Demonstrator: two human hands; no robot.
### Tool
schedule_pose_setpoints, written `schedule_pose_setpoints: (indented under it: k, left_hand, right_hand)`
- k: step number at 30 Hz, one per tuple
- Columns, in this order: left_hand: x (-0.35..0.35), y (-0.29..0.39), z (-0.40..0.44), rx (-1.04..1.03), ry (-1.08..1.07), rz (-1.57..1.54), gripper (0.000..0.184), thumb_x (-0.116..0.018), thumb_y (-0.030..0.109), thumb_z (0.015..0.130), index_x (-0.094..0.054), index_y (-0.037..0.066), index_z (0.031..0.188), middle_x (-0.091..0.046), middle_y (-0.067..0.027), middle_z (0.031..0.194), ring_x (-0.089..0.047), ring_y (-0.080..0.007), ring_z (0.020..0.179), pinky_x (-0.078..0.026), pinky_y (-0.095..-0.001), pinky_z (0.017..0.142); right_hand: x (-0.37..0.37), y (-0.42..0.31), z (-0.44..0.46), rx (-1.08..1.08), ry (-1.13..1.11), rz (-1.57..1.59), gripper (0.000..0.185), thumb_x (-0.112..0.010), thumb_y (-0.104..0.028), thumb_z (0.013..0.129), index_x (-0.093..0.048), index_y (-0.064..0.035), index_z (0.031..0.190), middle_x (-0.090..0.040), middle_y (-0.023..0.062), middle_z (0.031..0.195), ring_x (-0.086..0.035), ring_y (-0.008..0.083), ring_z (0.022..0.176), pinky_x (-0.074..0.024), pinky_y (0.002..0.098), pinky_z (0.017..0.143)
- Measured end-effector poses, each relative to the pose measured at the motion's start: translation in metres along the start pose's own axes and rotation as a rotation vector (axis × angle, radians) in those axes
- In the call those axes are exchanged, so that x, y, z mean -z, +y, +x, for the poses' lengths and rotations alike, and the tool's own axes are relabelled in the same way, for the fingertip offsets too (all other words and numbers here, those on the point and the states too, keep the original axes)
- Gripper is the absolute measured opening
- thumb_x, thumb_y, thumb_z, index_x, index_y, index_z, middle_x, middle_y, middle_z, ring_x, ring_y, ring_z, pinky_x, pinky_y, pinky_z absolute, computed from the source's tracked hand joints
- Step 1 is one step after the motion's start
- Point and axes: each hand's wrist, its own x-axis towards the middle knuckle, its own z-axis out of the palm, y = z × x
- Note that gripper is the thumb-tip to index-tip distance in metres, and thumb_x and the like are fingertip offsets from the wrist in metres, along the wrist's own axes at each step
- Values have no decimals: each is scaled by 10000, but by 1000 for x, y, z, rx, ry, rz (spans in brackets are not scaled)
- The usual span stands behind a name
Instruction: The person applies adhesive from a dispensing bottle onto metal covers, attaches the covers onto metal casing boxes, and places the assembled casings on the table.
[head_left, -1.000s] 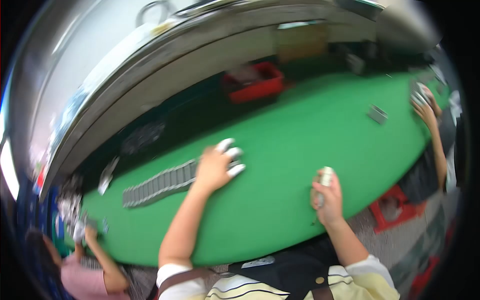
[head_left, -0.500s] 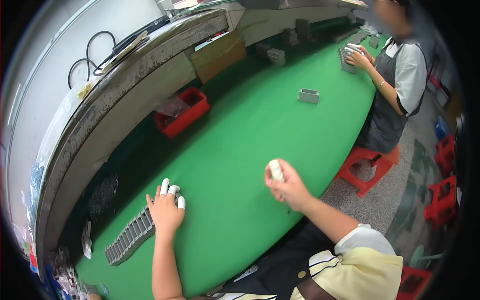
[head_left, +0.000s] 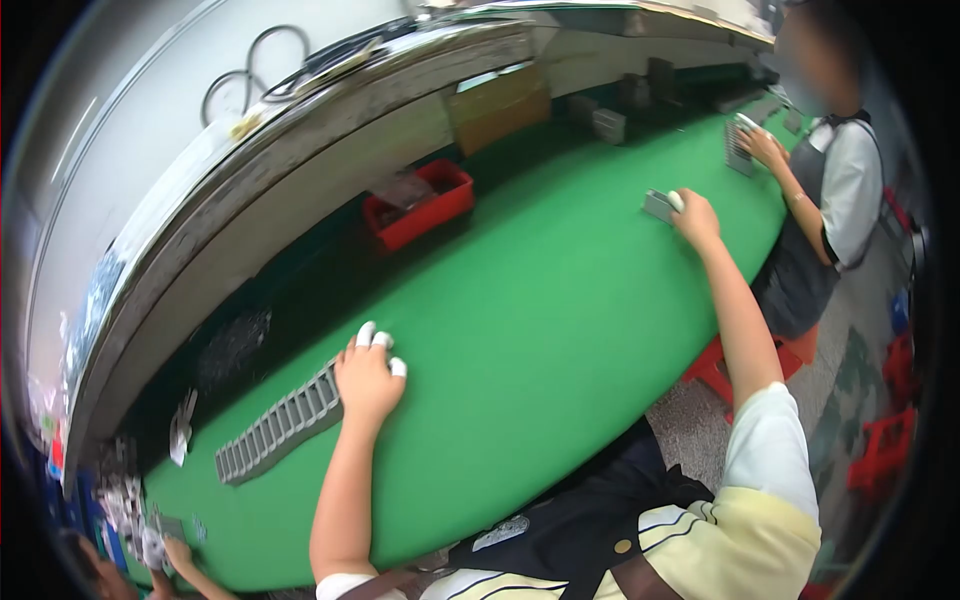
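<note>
My left hand [head_left: 371, 382] rests at the right end of a row of grey hollow rectangular blocks [head_left: 280, 428] that stand side by side on the green table. Its fingers are apart, and white finger covers sit on several fingertips. Far out to the right, my right hand [head_left: 697, 222] has its fingers closed at the end of a single grey hollow block [head_left: 657, 205]. A white cover shows on one finger of that hand; the other fingers are partly hidden.
A red bin [head_left: 425, 208] with a plastic bag stands against the shelf. At far right a co-worker [head_left: 825, 200] handles a grey row of blocks [head_left: 738, 150]. More grey blocks [head_left: 608, 126] stand at the back. Another person's hand [head_left: 180, 555] shows at lower left.
My right hand has reached forward and right from over the near table to the single grey block. My left hand stays at the row's end. The view has shifted, and another person's hand appears lower left.
</note>
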Motion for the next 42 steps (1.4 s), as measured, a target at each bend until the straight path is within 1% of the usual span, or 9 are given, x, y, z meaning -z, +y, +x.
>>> schedule_pose_setpoints:
  k: [14,20,23,24,32,35,38,41,42]
  left_hand:
    - [-14,-3,-5,-61,136,115,464,-625,279,722,-542,89,1138,-456,-144,1278,-442,-336,1157,-352,-468,967]
    - [-6,-2,-7,-37,42,68,485,-614,298,731,-531,76,1154,-448,-165,1289,-422,-343,1174,-339,-474,975]
    - [-7,-2,-8,-27,36,41,447,-631,272,699,-546,47,1075,-444,-191,1277,-424,-380,1164,-334,-491,973]
    - [-21,-5,-8,-45,138,11,454,-631,245,690,-540,18,1073,-435,-217,1278,-420,-409,1168,-326,-502,981]
    - [-53,-7,-1,-49,345,-47,571,-607,215,694,-483,-33,1194,-437,-273,1269,-417,-455,1173,-299,-513,1000]
    - [-60,-8,4,-66,406,-103,591,-596,234,714,-464,-25,1229,-416,-271,1290,-366,-447,1223,-266,-531,1015]
    - [-64,-12,5,-157,500,-54,585,-590,248,725,-465,-16,1233,-376,-266,1325,-301,-429,1274,-223,-550,1029]
    - [-68,-17,0,-224,591,-21,592,-588,249,730,-457,-13,1245,-333,-262,1356,-256,-418,1300,-184,-559,1041]
    - [-69,-17,-3,-230,605,-49,573,-614,241,705,-478,-6,1204,-340,-254,1342,-272,-420,1287,-196,-555,1032]
  right_hand:
    - [-49,25,25,28,165,9,428,-699,-338,720,-591,-19,985,-626,208,929,-598,378,865,-469,446,732]
    - [-68,65,58,2,-22,-84,485,-609,-449,796,-602,19,926,-609,236,842,-575,383,745,-458,442,660]
    - [-126,109,96,150,-185,252,512,-600,-449,818,-572,59,880,-551,160,707,-482,235,646,-414,386,619]
    - [-145,94,80,205,-193,520,473,-594,-440,835,-548,31,837,-528,109,664,-478,195,579,-413,345,548]
    - [-120,-136,-104,231,-1050,748,325,-579,-296,865,-410,-24,926,-526,56,597,-476,115,366,-296,210,275]
    - [-90,-205,-151,343,-1366,671,330,-630,-249,836,-406,-12,894,-543,97,622,-474,139,357,-350,238,287]
    - [-72,-240,-180,433,-1430,614,263,-614,-172,836,-457,26,910,-574,123,726,-559,163,517,-448,258,434]
    - [-121,-221,-179,614,-1318,727,295,-626,-199,835,-420,-15,938,-508,68,632,-478,104,421,-336,224,338]
    - [-108,-223,-179,630,-1307,647,273,-631,-158,827,-460,15,951,-520,70,691,-513,112,543,-411,246,460]
